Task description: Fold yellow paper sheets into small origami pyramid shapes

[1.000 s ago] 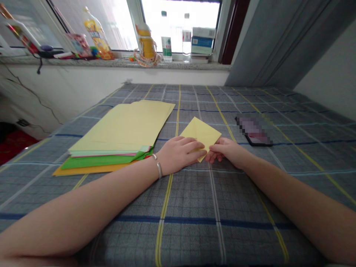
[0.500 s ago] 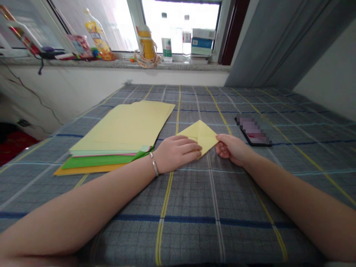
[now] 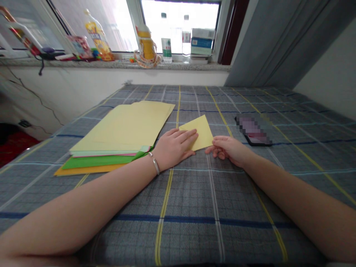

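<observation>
A small folded piece of yellow paper [image 3: 203, 132] lies on the plaid cloth between my hands, one corner pointing away from me. My left hand [image 3: 174, 147] rests flat over its left part, fingers stretched out, hiding that side. At the paper's right corner, the thumb and forefinger of my right hand [image 3: 224, 148] pinch the edge, while the other fingers curl loosely below. Left of my left hand lies a stack of coloured paper [image 3: 125, 126], pale yellow on top with green and orange sheets beneath.
A phone [image 3: 253, 129] with a blurred-out screen lies to the right. Beyond the plaid cloth [image 3: 191, 207], the windowsill [image 3: 119, 65] holds a juice bottle [image 3: 98, 35], a yellow flask [image 3: 147, 44], two clear bottles and some boxes [image 3: 202, 41]. A grey curtain hangs at right.
The folded yellow paper has turned, and its far corner now points farther right. My left hand has shifted with its fingers angled more forward; my right hand has moved slightly left.
</observation>
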A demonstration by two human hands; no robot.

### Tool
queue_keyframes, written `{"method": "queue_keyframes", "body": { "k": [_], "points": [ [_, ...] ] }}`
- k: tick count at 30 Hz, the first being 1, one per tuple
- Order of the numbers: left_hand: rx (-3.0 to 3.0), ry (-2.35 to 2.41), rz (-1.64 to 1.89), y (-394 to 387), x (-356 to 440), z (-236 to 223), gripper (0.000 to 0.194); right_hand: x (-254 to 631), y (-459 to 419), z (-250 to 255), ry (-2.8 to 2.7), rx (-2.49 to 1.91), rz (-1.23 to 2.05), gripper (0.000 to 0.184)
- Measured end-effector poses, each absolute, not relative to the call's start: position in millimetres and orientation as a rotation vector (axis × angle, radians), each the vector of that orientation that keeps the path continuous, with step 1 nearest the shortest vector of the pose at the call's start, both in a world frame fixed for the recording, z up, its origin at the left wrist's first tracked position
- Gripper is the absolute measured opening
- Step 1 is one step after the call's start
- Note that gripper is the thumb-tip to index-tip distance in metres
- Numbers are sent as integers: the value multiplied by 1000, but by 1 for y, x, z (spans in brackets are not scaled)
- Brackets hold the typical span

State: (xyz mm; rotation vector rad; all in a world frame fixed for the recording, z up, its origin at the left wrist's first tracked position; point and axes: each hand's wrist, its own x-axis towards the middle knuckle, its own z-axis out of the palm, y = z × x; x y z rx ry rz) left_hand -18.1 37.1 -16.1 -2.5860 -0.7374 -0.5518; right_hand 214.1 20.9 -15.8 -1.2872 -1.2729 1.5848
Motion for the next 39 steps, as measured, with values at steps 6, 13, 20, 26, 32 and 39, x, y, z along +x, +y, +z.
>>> {"method": "queue_keyframes", "body": {
  "k": [6, 13, 20, 26, 32, 39],
  "points": [
    [-2577, -778, -498, 36, -17, -16, 29, 213, 19, -11, -1395, -1317, 1588, 12],
    [-2549, -919, -452, 38, -22, -14, 19, 224, 28, -27, -1642, -1354, 1192, 17],
    [-2582, -1031, -642, 38, -22, -18, 18, 243, 40, -36, -1849, -1324, 541, 40],
    [-2916, -1529, -1300, 49, -23, -20, 22, 237, 34, -29, -1830, -1334, 703, 31],
    [-2927, -1648, -1999, 55, -23, -20, 29, 227, 22, -20, -1597, -1201, 849, 43],
    [-2948, -1769, -1766, 50, -20, -20, 29, 223, 25, -19, -1442, -1272, 1009, 28]
  ]
}}
